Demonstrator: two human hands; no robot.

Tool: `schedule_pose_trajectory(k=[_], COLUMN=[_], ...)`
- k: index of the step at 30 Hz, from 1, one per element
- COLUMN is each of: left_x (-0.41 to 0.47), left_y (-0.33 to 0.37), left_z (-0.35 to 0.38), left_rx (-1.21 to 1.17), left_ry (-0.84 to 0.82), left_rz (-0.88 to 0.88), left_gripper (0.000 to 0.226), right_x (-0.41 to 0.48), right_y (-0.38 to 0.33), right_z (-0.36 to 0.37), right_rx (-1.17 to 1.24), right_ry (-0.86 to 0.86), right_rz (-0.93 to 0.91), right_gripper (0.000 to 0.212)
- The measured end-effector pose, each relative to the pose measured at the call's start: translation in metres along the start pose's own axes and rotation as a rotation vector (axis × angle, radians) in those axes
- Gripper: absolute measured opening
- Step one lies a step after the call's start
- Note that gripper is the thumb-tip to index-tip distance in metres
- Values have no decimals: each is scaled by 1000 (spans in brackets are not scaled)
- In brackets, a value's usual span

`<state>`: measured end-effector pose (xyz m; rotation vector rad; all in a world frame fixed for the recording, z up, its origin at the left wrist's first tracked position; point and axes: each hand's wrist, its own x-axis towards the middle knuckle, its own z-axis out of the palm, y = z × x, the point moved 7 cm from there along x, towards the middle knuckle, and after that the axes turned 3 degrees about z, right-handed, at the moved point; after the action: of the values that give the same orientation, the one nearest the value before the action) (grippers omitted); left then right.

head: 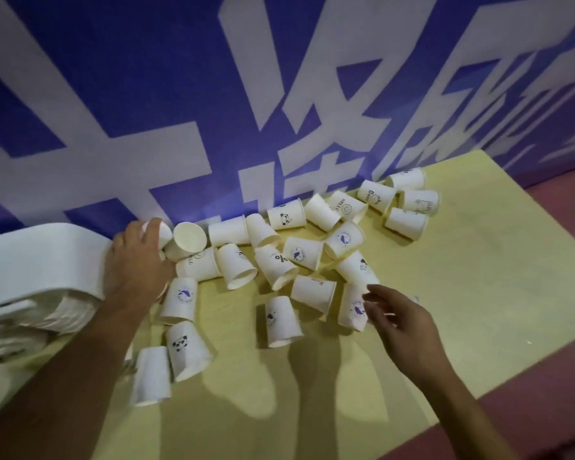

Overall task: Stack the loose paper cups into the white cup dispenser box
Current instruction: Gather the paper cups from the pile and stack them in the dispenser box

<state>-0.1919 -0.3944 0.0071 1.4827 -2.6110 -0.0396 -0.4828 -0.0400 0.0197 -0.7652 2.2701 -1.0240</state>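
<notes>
Paper cup (pixel 166 234) sits gripped under fingers (pixel 153 224) of left hand (pixel 136 263).

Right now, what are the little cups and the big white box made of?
The cups look like thin matte paper: printed pictures, thin rims. The white box seems smooth plastic, with a rounded edge, but blur leaves it unsure.

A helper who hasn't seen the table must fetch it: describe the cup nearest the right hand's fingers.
On the yellow table, find the right hand at the near right edge of the cup pile. The cup just left of its fingers bears a round purple whale mark; the cup above has a black drawing, the cup to its left looks almost plain.
</notes>
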Motion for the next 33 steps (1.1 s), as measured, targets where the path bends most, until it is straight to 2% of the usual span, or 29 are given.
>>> schedule_pose_trajectory(k=[5, 8, 14, 17, 21, 24, 27, 30, 33], left_x=[5, 5, -4, -32, -66, -78, -87, -98, -114], left_y=[-6, -5, 12, 35, 46, 52, 48, 33, 9], left_z=[1, -9, -63, -80, -68, -58, -55, -53, -53], left_rx=[41, -6, -192, -409, -623, -690, -715, -783, -981], left_ry=[15, 25, 116, 144, 96, 85, 74, 70, 65], left_rz=[-35, -62, -104, -50, -218, -260, -222, -245, -273], left_gripper=[61, 60, 46, 57, 63, 60, 51, 50, 62], right_x=[34, 58, 118, 135, 146, 147, 140, 123, 96], right_y=[26, 32, 32, 30, 36, 38, 25, -1, -51], right_z=[-30, -30, 11, 33, 52, 53, 42, 36, 45], right_rx=[-20, -54, -317, -384, -470, -485, -520, -425, -307], right_ry=[124, 124, -86, -157, -229, -202, -98, -35, -76], right_rz=[64, 89, 135, 171, 183, 169, 17, -167, -350], right_gripper=[27, 33, 69, 70, 92, 87, 66, 64, 66])
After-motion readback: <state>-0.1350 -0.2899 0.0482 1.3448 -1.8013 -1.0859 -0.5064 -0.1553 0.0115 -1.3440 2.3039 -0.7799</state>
